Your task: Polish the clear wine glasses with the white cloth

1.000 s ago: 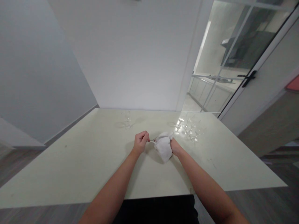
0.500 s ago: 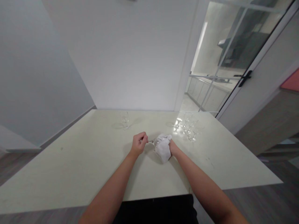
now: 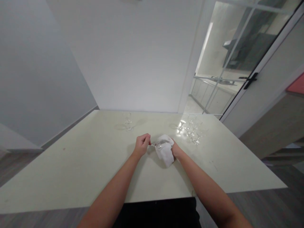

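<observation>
A clear stemmed glass (image 3: 159,146) lies on its side between my hands, above the table. My left hand (image 3: 142,144) is closed around the foot end of its stem. Wrapped about the bowl is a white cloth (image 3: 165,154), draping down toward the tabletop. My right hand (image 3: 175,149) grips the cloth at the bowl's far end; its fingers are mostly hidden behind the fabric.
On the pale table (image 3: 83,171), one stemmed glass (image 3: 129,122) stands at the back left. Several more stemmed glasses (image 3: 192,129) are grouped at the back right. A white wall (image 3: 137,63) and a glass-paned door (image 3: 220,79) border the far side.
The cloth has shifted slightly around the bowl, and more of the glass shows through it. Both hands stay in nearly the same place, the left turned a little.
</observation>
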A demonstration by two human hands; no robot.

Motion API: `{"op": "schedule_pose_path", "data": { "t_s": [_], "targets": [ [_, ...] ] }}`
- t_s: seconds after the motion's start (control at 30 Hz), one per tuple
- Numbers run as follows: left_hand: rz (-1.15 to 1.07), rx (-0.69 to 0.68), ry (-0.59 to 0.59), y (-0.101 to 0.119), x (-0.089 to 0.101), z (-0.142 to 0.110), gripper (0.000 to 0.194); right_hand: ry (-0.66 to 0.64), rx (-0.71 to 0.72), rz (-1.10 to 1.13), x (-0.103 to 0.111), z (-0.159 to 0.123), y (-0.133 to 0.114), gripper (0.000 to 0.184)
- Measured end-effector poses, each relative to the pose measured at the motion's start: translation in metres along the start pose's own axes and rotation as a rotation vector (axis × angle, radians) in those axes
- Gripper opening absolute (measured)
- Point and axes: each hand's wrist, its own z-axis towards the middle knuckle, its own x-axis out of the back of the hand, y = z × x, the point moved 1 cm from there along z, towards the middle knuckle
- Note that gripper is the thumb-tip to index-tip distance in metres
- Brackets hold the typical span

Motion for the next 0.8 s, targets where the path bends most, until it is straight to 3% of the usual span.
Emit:
{"op": "schedule_pose_path", "data": {
  "t_s": [0.23,0.43,0.57,0.67,0.8],
  "targets": [
    [-0.093,0.085,0.054,-0.002,0.001,0.003,0.050,-0.054,0.095,-0.085,0.002,-0.004,-0.013,0.020],
    [-0.087,0.084,0.050,-0.002,0.000,0.002,0.053,-0.178,0.055,-0.047,0.001,-0.009,-0.015,0.020],
    [-0.045,0.026,0.027,0.004,-0.001,0.000,0.050,-0.125,-0.012,-0.113,0.003,0.001,-0.009,0.015],
    [-0.084,0.047,0.056,0.003,0.000,0.001,0.050,-0.065,0.049,-0.163,0.004,0.002,-0.006,0.011],
    [-0.197,0.130,0.135,-0.002,0.000,0.005,0.051,0.031,-0.001,0.047,0.001,-0.005,-0.005,0.010]
  ]
}}
